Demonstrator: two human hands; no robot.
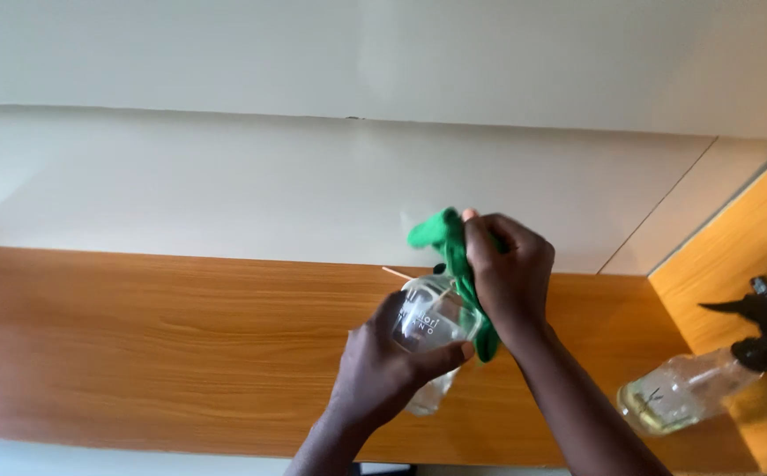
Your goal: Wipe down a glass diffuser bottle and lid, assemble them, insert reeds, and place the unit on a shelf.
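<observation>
At frame centre the left hand [382, 363] grips the clear glass bottle [429, 328]; the right hand [509, 273], closed around the green cloth [456, 256], should rub firmly while the bottle stays steady.

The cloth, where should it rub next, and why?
Probably further round the bottle. The right hand presses the green cloth only against its upper right side, while the left hand grips it from below, so the rest seems unwiped.
</observation>
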